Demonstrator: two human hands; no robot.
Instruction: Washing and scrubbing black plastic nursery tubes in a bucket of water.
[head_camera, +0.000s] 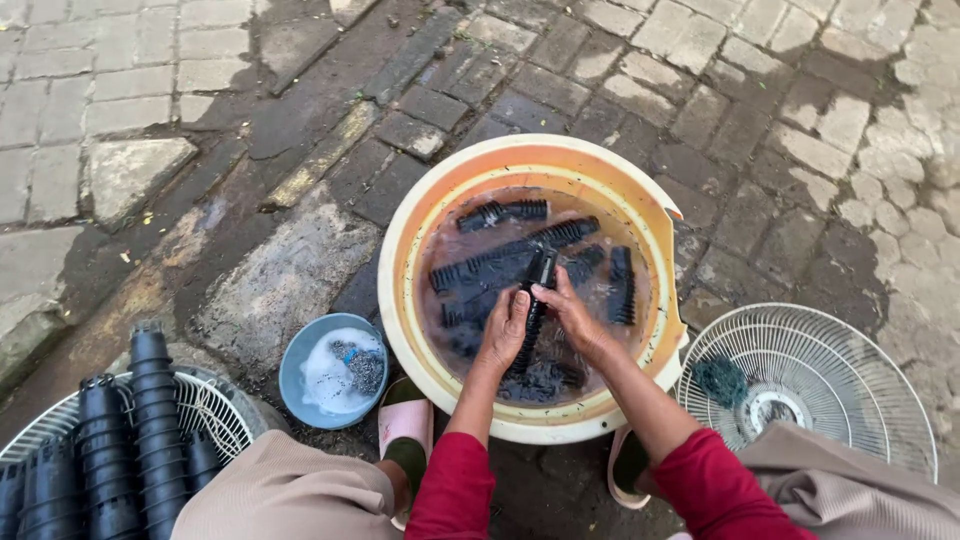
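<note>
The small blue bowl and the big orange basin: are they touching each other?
Cannot tell. In the head view the small blue bowl sits right beside the orange basin, but neither contact nor gap shows plainly.

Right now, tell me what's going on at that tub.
A person crouches over an orange tub of murky water. Both hands, left hand and right hand, hold one stack of small black pots in the water; more stacks float around it. A blue bowl of suds sits left, stacked pots on a fan grille beyond, another white grille right.

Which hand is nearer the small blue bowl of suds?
Left. The left hand is in the tub, closer to the blue bowl; the right hand lies farther right.
</note>
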